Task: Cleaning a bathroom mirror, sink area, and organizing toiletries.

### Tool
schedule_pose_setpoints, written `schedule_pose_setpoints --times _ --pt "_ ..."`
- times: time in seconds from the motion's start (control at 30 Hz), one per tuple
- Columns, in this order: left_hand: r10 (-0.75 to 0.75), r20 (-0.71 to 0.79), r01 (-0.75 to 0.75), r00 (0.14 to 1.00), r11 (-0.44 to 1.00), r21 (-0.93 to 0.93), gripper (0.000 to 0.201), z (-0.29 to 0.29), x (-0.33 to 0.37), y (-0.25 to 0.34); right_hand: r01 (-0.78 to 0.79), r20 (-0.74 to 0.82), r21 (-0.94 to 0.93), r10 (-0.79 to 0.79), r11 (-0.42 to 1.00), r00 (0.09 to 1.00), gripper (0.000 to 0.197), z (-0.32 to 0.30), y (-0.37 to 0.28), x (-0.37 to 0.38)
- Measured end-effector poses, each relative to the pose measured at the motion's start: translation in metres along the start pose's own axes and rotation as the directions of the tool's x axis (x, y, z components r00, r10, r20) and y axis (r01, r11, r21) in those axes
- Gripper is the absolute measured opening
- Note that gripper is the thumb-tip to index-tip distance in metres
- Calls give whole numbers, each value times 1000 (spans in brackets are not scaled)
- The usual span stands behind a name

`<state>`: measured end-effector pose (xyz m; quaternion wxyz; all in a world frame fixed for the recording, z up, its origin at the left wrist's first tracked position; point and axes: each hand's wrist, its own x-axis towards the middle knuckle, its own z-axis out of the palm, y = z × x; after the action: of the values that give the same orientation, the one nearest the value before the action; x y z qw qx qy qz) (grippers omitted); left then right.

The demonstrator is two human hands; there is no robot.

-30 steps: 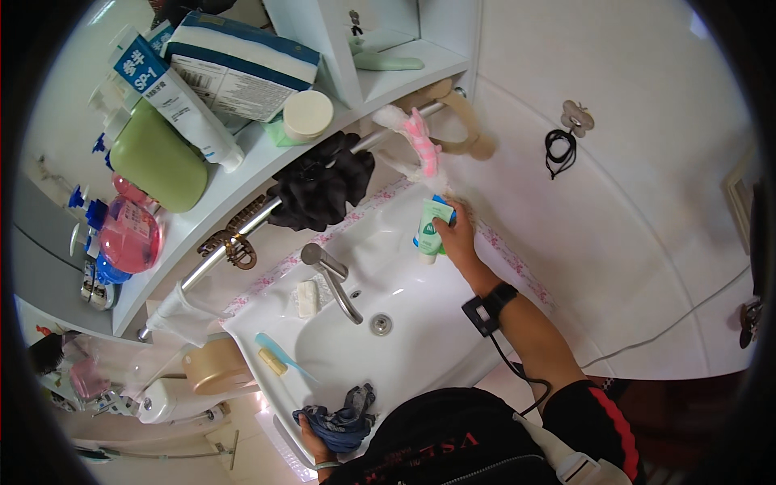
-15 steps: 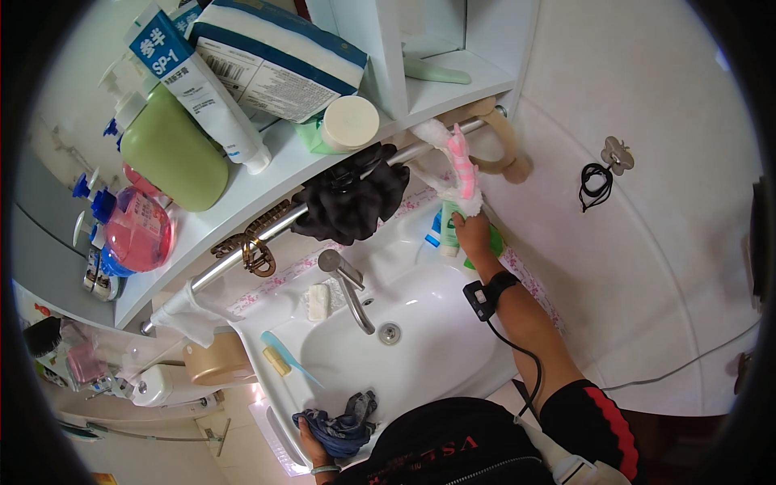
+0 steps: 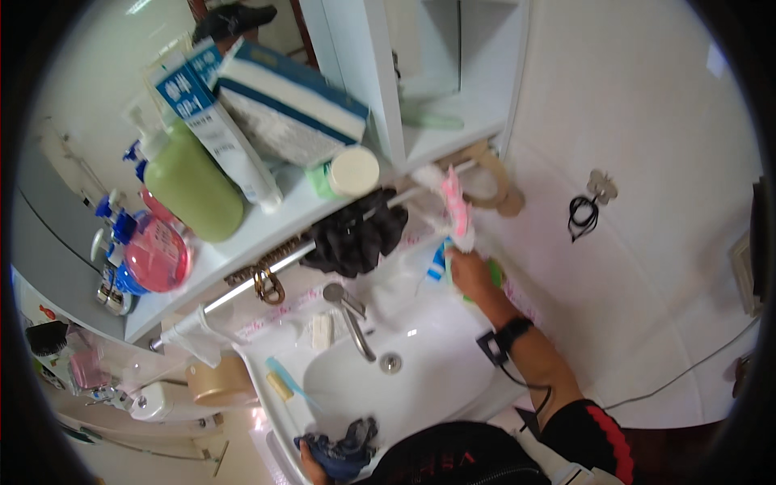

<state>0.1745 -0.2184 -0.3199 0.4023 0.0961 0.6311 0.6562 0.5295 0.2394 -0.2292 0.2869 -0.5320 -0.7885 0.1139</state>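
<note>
My left hand (image 3: 310,464) is closed on a crumpled dark blue cloth (image 3: 346,449) at the near left edge of the white sink (image 3: 453,356). At the sink's far right corner, my right hand (image 3: 473,273) has its fingers curled around a pale green tube (image 3: 449,257), mostly covered by the hand and blurred. Close beside it stands a blue and white tube (image 3: 437,262). A green item (image 3: 495,273) shows partly behind the hand. Just above the fingers, a pink and white fluffy headband (image 3: 457,212) hangs from the metal rail (image 3: 283,265).
The faucet (image 3: 349,321) rises at the sink's back. Soap (image 3: 322,331) and a light blue razor-like stick (image 3: 283,376) lie on the rim. A black bath puff (image 3: 356,234) hangs below the shelf (image 3: 283,218), which carries a green pump bottle (image 3: 194,190) and a pink bottle (image 3: 158,252).
The whole view has shifted, so the shelf and sink sit lower in the picture. My right hand now covers more of the pale green tube. My left hand keeps hold of the cloth.
</note>
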Motion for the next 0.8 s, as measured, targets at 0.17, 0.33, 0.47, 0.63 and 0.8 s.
schedule_pose_setpoints --times 0.17,0.33,0.47,0.63,0.8 --pt "-90 -27 88 996 994 -58 51 43 -13 24 486 -49 428 -518 762 854 18 -120 -83 0" --pt "-104 -2 104 995 992 -66 51 63 -17 33 699 -585 193 -492 688 645 17 -212 -138 34" --pt "-95 30 97 995 993 -67 51 71 -15 39 443 -592 -107 -415 890 691 17 -240 -148 99" --pt "-78 35 80 996 994 -77 51 65 -22 40 224 -195 -189 -260 956 946 30 -238 -141 136" --pt "-48 65 55 997 992 -112 50 56 -22 35 270 -399 -99 -287 958 871 25 -240 -135 105"
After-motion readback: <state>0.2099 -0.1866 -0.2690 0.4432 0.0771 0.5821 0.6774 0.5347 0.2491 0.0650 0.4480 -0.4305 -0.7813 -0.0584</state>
